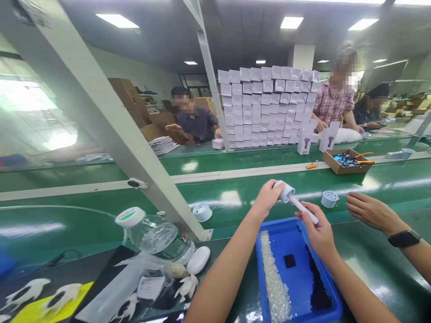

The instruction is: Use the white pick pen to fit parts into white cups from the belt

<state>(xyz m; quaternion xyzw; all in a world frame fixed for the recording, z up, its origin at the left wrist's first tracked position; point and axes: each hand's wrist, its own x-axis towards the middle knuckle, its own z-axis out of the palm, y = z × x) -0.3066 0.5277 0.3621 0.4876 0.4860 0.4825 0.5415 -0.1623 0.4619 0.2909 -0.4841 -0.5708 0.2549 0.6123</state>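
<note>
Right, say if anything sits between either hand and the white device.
Nothing visible does: the left hand grips the white device by its round head, the right hand by its handle, above the blue tray. A co-worker's hand lies apart at right.

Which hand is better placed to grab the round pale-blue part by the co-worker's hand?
Right, probably: the right hand, holding the white plastic device by its handle, sits nearest the round pale-blue plastic part; the left hand grips the device's head, farther off.

One handheld device (296,202), white: round pale head, slim straight handle. Tilted, head upper left, handle lower right. Located just right of frame centre.
</note>
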